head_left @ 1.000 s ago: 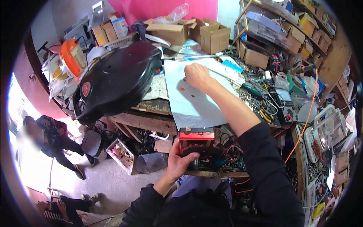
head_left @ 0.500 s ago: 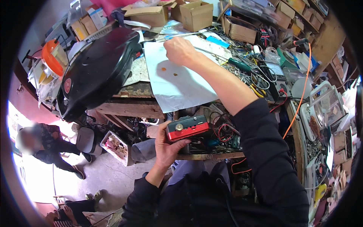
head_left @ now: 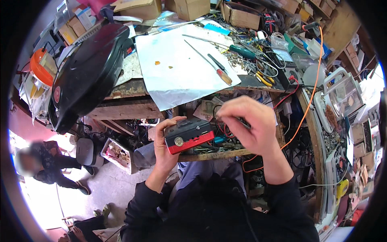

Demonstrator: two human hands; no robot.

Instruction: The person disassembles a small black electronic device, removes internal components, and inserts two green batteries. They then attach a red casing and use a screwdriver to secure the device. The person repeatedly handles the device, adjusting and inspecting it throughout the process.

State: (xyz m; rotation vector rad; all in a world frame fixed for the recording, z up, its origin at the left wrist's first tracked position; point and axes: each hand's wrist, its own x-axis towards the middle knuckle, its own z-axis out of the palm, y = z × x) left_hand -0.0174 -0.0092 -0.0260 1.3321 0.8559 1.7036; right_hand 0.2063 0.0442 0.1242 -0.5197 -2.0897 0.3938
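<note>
My left hand grips a small red and black box-shaped device with a round metal knob on its side, held over my lap at the bench's front edge. My right hand hovers just right of the device, fingers pinched on a thin dark tool whose tip is hidden by the fingers. Up on the bench lies a white sheet with a wooden-handled screwdriver across it and a few small orange bits.
A big black curved shell leans on the bench's left end. Cardboard boxes line the back; a green-handled screwdriver, pliers and wires clutter the right. An orange cable hangs down. A person crouches on the floor at left.
My right hand came back from the white sheet on the bench to a spot beside the device, now pinching a thin tool. The left hand kept the device and raised it slightly.
</note>
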